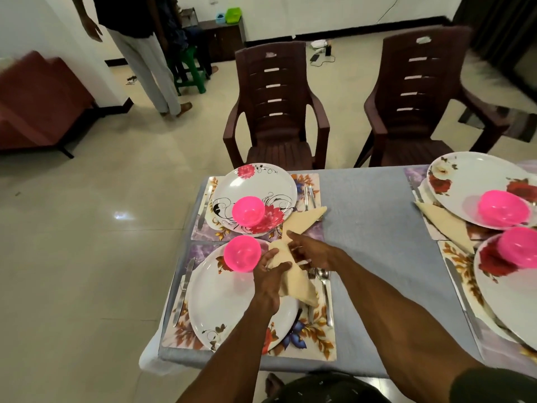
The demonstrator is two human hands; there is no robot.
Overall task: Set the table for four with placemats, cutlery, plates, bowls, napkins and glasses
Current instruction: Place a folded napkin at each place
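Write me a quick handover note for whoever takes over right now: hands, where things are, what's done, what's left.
Left hand and right hand both hold the cream napkin over the right edge of the near-left plate.
Done: four placemats down, each with a plate and a pink bowl; a knife lies left and a fork and spoon right of the near-left plate. Napkins lie at the far-left setting and a right-hand setting.
Left: set this napkin down; the fourth napkin is not visible; no glasses in view.
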